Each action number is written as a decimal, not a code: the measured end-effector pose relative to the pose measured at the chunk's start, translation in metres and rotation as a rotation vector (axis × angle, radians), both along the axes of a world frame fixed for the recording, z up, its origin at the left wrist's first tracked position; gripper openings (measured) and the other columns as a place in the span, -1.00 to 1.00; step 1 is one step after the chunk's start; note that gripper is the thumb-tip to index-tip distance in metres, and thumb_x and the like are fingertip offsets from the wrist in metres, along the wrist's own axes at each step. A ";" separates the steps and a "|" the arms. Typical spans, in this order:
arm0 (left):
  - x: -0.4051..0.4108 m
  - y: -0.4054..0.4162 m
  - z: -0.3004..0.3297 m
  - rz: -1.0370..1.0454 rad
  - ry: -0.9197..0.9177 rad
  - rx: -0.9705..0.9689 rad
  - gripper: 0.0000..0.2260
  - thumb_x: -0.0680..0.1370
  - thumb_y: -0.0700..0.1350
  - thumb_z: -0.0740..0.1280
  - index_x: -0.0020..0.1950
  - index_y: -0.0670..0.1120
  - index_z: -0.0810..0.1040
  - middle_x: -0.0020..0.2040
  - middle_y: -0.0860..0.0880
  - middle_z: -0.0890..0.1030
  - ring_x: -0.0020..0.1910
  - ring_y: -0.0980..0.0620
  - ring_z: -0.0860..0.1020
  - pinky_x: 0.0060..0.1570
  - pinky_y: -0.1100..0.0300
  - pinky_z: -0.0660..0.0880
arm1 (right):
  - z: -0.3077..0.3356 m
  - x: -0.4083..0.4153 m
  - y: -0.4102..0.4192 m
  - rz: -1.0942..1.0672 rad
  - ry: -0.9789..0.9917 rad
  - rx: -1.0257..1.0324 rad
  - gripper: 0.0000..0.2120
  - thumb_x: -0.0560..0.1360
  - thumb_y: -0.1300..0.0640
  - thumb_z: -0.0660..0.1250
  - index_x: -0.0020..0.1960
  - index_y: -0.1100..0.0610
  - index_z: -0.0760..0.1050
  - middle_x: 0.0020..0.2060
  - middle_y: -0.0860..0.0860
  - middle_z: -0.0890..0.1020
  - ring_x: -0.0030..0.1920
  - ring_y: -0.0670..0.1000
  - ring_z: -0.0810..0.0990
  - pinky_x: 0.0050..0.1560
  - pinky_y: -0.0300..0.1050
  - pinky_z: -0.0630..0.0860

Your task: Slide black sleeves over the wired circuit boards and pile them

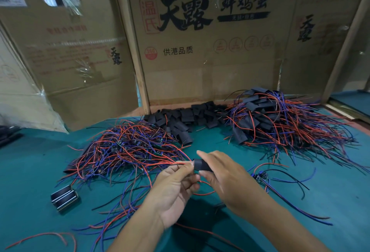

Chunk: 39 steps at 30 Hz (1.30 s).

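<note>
**Two hands, one sleeve, three piles**

Head view, looking down on a green desk (40,171).

- At centre: right hand (226,179) with thumb and fingers curled round a black sleeve (202,165), held above the desk. Left hand (176,189) just beside it, fingertips pinching red wires (172,162) right at the sleeve's left mouth. Circuit board at that end hidden behind fingers and sleeve; impossible to tell how far in.
- Left of centre: heap of bare wired boards (128,149), a tangle of red, blue and black leads with small green boards showing through. Loose leads trailing from it toward the near edge.
- Behind, between the two tangles: heap of empty black sleeves (186,119), lying against the foot of the cardboard.
- Right rear: pile of sleeved boards (276,123), black sleeves mixed with red and blue leads fanning outward.
- Right of the hands: one unsleeved wired board (261,176) lying apart on the desk, leads stretched to the right.
- Near left: small black-and-metal object (64,197), kind unclear.
- Back wall: flattened cardboard boxes (200,41) standing upright, printed with large black characters.
</note>
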<state>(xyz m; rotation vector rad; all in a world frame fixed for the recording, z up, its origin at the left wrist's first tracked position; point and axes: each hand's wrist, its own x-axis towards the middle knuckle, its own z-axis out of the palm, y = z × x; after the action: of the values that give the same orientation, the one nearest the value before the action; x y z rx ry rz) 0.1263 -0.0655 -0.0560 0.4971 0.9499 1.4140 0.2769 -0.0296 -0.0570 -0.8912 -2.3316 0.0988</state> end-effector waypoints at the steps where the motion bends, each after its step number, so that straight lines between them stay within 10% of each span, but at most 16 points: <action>1: 0.000 0.000 0.000 -0.012 -0.017 -0.018 -0.83 0.31 -0.21 0.42 -0.13 -0.15 0.53 -0.38 -0.08 0.57 -0.49 0.07 0.57 -0.48 0.25 0.52 | 0.000 0.000 0.000 -0.002 -0.008 0.027 -0.60 0.56 0.08 0.25 0.31 0.29 0.48 0.01 0.11 0.59 0.00 0.16 0.59 -0.02 -0.14 0.42; 15: -0.001 0.000 -0.004 -0.084 -0.099 -0.042 -0.79 0.33 -0.21 0.44 -0.07 -0.22 0.62 -0.30 -0.14 0.62 -0.45 0.05 0.57 -0.39 0.25 0.58 | 0.013 0.008 0.000 -0.018 -0.168 -0.031 -0.63 0.64 -0.03 0.15 0.36 0.12 0.42 0.11 0.05 0.58 0.12 0.13 0.54 0.04 0.04 0.49; 33: -0.010 0.005 -0.007 0.032 0.030 0.015 -0.84 0.38 -0.14 0.39 -0.15 -0.22 0.55 -0.36 -0.08 0.46 -0.51 0.06 0.33 -0.51 0.23 0.24 | 0.115 0.103 0.243 -0.902 -0.357 0.095 -0.86 0.54 0.22 0.24 0.00 0.22 0.55 -0.16 0.19 0.61 -0.16 0.23 0.60 -0.24 -0.05 0.44; 39: -0.009 0.008 -0.006 0.097 -0.026 0.002 -0.81 0.38 -0.15 0.37 -0.13 -0.25 0.53 -0.39 -0.07 0.43 -0.55 0.07 0.29 -0.53 0.23 0.20 | 0.088 0.027 0.231 -0.682 -0.341 0.199 -0.88 0.53 0.17 0.18 -0.08 0.14 0.48 -0.14 0.14 0.65 -0.12 0.17 0.63 -0.14 -0.02 0.48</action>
<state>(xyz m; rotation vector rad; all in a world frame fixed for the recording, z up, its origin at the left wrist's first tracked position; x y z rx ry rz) 0.1170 -0.0571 -0.0620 0.4382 0.9618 1.5052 0.3041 0.2016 0.0306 -1.6366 -2.1393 -0.5969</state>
